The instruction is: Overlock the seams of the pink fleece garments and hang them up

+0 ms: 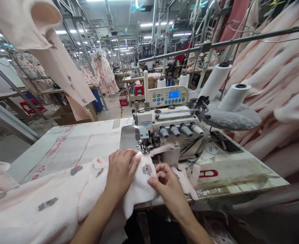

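A pale pink fleece garment [62,193] with grey-brown printed patches spreads over the left of the table, one end reaching the presser foot [145,145] of a white overlock sewing machine [174,118]. My left hand [121,169] lies on the fleece just left of the foot, fingers stretched forward and flat. On the other side, my right hand [166,178] pinches the fabric's right edge between thumb and fingers. A narrow pink strip [163,149] trails right from the foot. The needle and the seam beneath the foot are hidden.
Fleece offcuts [188,183] lie right of my right hand, beside a red-handled tool [207,174]. Thread cones [233,96] stand behind the machine. Pink garments hang at the right [279,84] and upper left [60,64]. A metal rail [174,54] crosses above.
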The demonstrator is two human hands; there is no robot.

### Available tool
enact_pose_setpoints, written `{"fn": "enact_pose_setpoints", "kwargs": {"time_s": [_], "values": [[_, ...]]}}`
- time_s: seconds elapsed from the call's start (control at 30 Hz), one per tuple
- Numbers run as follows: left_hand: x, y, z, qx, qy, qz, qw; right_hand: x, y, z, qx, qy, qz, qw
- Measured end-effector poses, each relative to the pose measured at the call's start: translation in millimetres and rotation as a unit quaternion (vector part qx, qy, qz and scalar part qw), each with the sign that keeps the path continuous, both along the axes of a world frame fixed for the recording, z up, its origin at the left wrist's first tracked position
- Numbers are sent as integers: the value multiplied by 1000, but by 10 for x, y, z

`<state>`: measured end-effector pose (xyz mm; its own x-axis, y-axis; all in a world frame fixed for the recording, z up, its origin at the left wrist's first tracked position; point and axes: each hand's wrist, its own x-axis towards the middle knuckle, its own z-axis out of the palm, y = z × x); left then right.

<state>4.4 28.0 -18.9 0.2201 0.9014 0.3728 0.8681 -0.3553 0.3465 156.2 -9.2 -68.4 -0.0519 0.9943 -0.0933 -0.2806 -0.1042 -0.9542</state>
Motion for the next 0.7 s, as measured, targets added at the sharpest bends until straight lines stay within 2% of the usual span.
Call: {"fn": "enact_pose_setpoints", "kwargs": {"time_s": [0.07,0.2,0.27,0.37,0.43,0.57,0.7], "values": [[-4,0,10,-9,-9,-2,1000,-7,-6,-10,4,-5,-24,1000],[0,6,18,-15,-17,2,1000,27,-33,-60,-23,13,32,999],[11,7,25,-17,-17,5,1000,60,-66,-61,-14,4,32,999],[28,6,30,-21,-23,6,999,113,-116,-37,65,-93,-41,993],[32,4,19,-17,-25,5,1000,147,-122,-21,121,-185,-53,974],[27,-3,-22,3,-17,-1,1000,200,-62,31,188,-290,50,937],[23,4,-32,7,-15,-4,1000,211,-17,101,180,-363,74,911]]}}
